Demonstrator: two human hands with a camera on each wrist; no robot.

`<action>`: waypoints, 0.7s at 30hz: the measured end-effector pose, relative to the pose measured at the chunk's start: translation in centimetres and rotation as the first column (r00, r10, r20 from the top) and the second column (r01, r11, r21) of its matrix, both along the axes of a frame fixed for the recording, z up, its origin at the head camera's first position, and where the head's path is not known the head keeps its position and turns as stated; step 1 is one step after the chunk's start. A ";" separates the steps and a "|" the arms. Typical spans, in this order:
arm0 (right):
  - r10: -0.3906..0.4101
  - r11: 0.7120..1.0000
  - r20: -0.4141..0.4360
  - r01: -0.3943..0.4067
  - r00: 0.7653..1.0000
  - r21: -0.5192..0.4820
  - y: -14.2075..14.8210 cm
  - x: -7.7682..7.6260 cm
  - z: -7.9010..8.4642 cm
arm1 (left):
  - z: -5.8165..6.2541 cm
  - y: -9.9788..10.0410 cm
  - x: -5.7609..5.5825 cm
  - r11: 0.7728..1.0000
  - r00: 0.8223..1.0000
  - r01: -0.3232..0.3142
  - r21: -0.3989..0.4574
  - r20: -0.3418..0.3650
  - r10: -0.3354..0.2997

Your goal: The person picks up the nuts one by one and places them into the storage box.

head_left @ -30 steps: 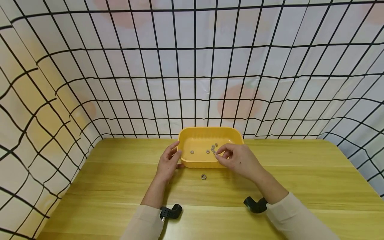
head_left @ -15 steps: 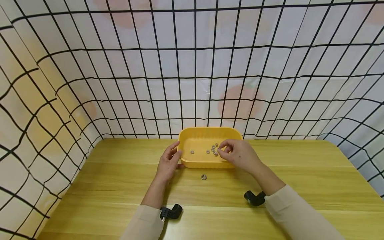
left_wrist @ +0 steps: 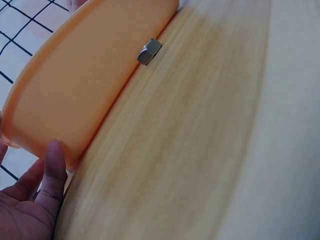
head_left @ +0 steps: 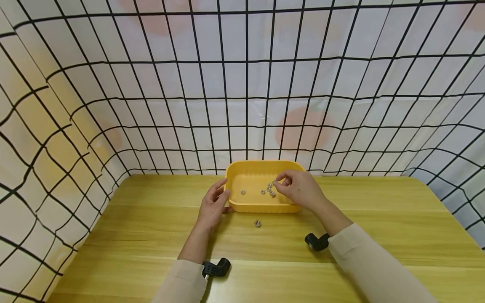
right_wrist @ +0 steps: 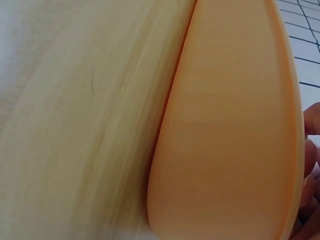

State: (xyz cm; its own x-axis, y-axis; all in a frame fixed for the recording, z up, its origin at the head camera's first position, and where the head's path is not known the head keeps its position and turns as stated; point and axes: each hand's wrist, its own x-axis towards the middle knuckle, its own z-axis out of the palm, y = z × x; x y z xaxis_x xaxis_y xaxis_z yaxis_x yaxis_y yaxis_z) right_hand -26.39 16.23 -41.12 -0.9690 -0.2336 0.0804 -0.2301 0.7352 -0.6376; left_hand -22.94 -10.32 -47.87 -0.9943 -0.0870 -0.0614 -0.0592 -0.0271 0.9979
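Observation:
A yellow plastic tray (head_left: 265, 207) sits on the wooden table, with several small metal nuts (head_left: 263, 192) scattered on its floor, mostly right of the middle. My left hand (head_left: 211, 207) holds the tray's left end, thumb at the front corner and fingers along the side; the left wrist view shows the thumb (left_wrist: 54, 172) against the wall. Over the tray's right half, my right hand (head_left: 303, 190) pinches a small nut (head_left: 275, 182) between thumb and index finger. In the right wrist view the tray wall hides most of that hand's fingers (right_wrist: 310, 155).
One larger hex nut (head_left: 257, 224) lies on the table (head_left: 151, 235) in front of the tray; the left wrist view shows this hex nut (left_wrist: 149, 51) near the tray's wall. A black wire grid (head_left: 246, 126) over pale cloth stands behind and at both sides.
My right hand has moved away from the tray's front, toward its back, its fingertips now at the rearmost small nut. The left hand and the tray have stayed put.

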 end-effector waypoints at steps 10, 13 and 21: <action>-0.004 1.000 -0.027 0.004 1.000 0.017 -0.2 -1.2 -0.3 | 0.0 0.0 0.0 1.000 1.000 0.008 0.001 0.000 -0.008; 0.000 1.000 -0.042 0.001 0.999 0.020 -0.1 -1.6 -0.5 | 0.0 0.0 0.0 1.000 1.000 0.004 0.003 0.004 -0.004; -0.022 0.998 -0.003 0.022 1.000 0.061 -0.2 -2.1 -1.3 | 0.2 0.0 0.0 1.000 1.000 0.001 0.004 0.004 -0.001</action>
State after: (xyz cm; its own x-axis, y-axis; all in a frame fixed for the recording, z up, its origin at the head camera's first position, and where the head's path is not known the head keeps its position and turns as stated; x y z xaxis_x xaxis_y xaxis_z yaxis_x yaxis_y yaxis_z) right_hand -28.50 15.99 -42.40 -0.9738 -0.2169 0.0687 -0.2149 0.7773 -0.5913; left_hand -22.91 -10.34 -47.68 -0.9941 -0.0860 -0.0661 -0.0636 -0.0314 0.9975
